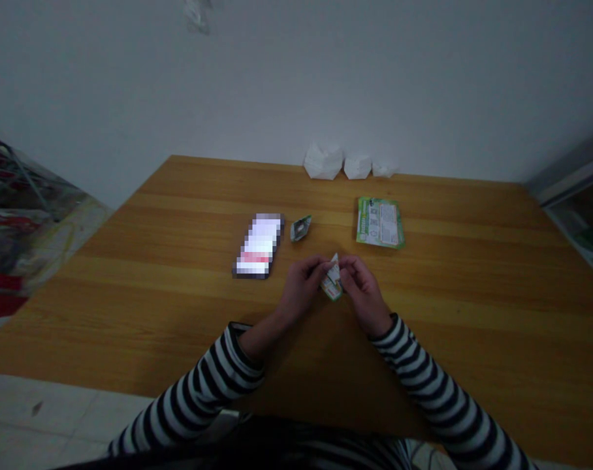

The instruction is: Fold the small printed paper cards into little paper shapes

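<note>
Between my two hands is a small folded piece of printed paper (332, 286), white and green with a pointed top. My left hand (301, 287) pinches its left side between thumb and fingers. On the other side, my right hand (363, 290) grips the right edge the same way. Just beyond my left hand lies a small folded paper piece (301, 228), dark and green. A stack of green and white printed sheets (380, 223) rests flat beyond my right hand. The fingertips partly cover the held paper.
A phone with a lit, blurred screen (258, 245) lies left of my hands on the wooden table (179, 261). Three white folded paper shapes (323, 162) stand along the back edge against the wall (296, 78). Red and metal clutter (12, 215) is off to the left.
</note>
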A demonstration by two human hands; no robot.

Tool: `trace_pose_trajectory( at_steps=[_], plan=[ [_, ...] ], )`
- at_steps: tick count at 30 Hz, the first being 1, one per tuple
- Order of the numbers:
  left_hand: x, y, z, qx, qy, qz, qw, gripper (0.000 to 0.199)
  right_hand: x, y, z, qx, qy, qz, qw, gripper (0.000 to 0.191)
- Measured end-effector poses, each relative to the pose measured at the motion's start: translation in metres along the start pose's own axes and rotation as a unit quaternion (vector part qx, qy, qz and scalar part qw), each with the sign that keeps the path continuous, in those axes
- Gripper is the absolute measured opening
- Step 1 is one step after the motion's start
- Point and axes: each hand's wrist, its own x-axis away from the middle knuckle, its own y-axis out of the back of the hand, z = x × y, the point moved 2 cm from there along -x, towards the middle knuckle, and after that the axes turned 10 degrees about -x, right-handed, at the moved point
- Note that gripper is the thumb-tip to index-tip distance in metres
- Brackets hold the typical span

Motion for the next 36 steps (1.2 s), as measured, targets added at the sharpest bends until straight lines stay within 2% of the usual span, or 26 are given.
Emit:
trace_pose_trajectory(
  at_steps=[6, 10, 12, 15, 17, 20, 22, 25, 27, 28, 31, 34, 36],
  plan=[
    [-0.001, -0.001, 0.007, -0.017, -0.004, 0.010, 1.000, 0.024, 0.000, 0.001, -0.001, -0.003, -0.009, 0.004, 1.000, 0.023],
    [0.000, -0.004, 0.010, -0.021, -0.031, 0.013, 0.999, 0.019, 0.001, -0.001, -0.006, -0.009, -0.008, 0.020, 1.000, 0.040],
    [0.002, -0.005, 0.007, -0.049, -0.050, 0.019, 0.997, 0.019, 0.001, 0.001, -0.008, 0.016, 0.003, 0.001, 1.000, 0.040],
    [0.006, -0.005, 0.000, -0.092, -0.074, 0.069, 0.991, 0.030, 0.001, 0.007, -0.006, 0.106, 0.032, -0.032, 0.993, 0.041],
    [0.007, -0.005, -0.002, -0.113, -0.085, 0.091, 0.986, 0.031, 0.000, 0.011, -0.003, 0.185, 0.052, -0.006, 0.981, 0.047],
    [0.004, -0.002, -0.001, -0.142, -0.081, 0.080, 0.983, 0.029, -0.002, 0.015, 0.001, 0.238, 0.060, 0.061, 0.967, 0.048],
    [0.001, 0.000, 0.002, -0.104, -0.057, 0.086, 0.989, 0.029, -0.004, 0.018, 0.005, 0.219, 0.061, 0.049, 0.973, 0.044],
    [-0.005, 0.003, 0.007, 0.036, 0.003, 0.158, 0.987, 0.036, -0.006, 0.025, 0.009, 0.168, 0.026, 0.005, 0.985, 0.034],
    [-0.007, 0.006, 0.009, 0.105, 0.023, 0.175, 0.979, 0.046, -0.007, 0.027, 0.011, 0.134, -0.007, 0.027, 0.991, 0.029],
    [-0.009, 0.007, 0.009, 0.119, 0.023, 0.164, 0.979, 0.044, -0.008, 0.028, 0.012, 0.119, -0.016, 0.051, 0.991, 0.029],
    [-0.011, 0.011, 0.008, 0.110, 0.010, 0.133, 0.985, 0.027, -0.009, 0.031, 0.015, 0.094, -0.002, 0.103, 0.990, 0.041],
    [-0.011, 0.013, 0.002, 0.072, -0.015, 0.150, 0.986, 0.027, -0.011, 0.035, 0.016, 0.095, 0.023, 0.087, 0.991, 0.043],
    [-0.011, 0.014, -0.001, 0.039, -0.041, 0.143, 0.988, 0.038, -0.012, 0.036, 0.015, 0.081, 0.022, 0.064, 0.994, 0.042]
  ],
)
